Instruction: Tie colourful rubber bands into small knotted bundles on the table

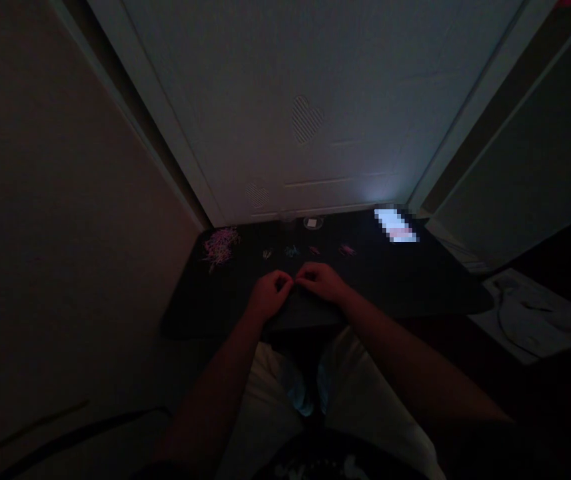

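My left hand and my right hand meet fingertip to fingertip above the near part of a dark table. Each is closed in a pinch; whatever lies between the fingertips is too small and dark to name. Beyond them lie small clusters of thin pieces: a pale one, a bluish one, a reddish one and a pink one. A larger heap of mostly pink and purple thin pieces sits at the table's left end.
Near the back edge is a small clear round item with a white square in it. A lit screen glows at the back right. A pale panel with heart patterns rises behind the table. A light sheet lies at the lower right.
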Tool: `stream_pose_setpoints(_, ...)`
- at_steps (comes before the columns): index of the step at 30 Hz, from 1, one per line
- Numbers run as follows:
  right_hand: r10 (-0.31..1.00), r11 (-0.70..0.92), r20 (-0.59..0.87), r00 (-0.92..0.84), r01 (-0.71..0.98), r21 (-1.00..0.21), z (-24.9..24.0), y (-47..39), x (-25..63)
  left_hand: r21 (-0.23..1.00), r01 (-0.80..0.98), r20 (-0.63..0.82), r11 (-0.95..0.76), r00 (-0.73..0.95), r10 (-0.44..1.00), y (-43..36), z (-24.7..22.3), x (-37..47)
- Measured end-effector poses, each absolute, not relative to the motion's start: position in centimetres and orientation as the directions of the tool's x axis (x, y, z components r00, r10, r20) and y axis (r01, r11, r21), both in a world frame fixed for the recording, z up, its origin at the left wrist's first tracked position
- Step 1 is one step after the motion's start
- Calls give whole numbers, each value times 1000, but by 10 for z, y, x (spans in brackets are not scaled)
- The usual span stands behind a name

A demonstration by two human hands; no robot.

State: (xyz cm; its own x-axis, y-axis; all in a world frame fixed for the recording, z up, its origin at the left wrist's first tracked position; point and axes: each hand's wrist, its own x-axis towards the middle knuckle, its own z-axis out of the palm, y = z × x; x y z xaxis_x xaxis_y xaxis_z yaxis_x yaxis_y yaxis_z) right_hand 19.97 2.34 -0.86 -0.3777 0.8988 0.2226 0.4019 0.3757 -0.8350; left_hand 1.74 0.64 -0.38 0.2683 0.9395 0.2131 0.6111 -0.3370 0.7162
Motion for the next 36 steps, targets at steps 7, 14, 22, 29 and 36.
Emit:
stream_pose_setpoints(7, 934, 339, 248, -256, 420, -842, -10, 25, 199, 741, 588, 213, -324, 252, 944, 6, -4, 18)
stream_pose_setpoints(14, 917, 376, 258, -305, 442, -814, -9, 25, 198, 738, 597, 203, -315, 249, 947, 6, -3, 18)
stream_pose_setpoints(22, 933, 355, 283, -221, 455, -817, -13, 28, 200, 751, 584, 210, -307, 230, 950, 6, -4, 18)
stream_pose_setpoints(29, 933, 356, 282, -222, 469, -808, -10, 26, 199, 767, 579, 185, -276, 213, 959, 6, -2, 18)
stream_pose_setpoints(36, 925, 356, 243, -292, 442, -823, -7, 23, 198, 745, 608, 192, -275, 199, 961, 7, -3, 17)
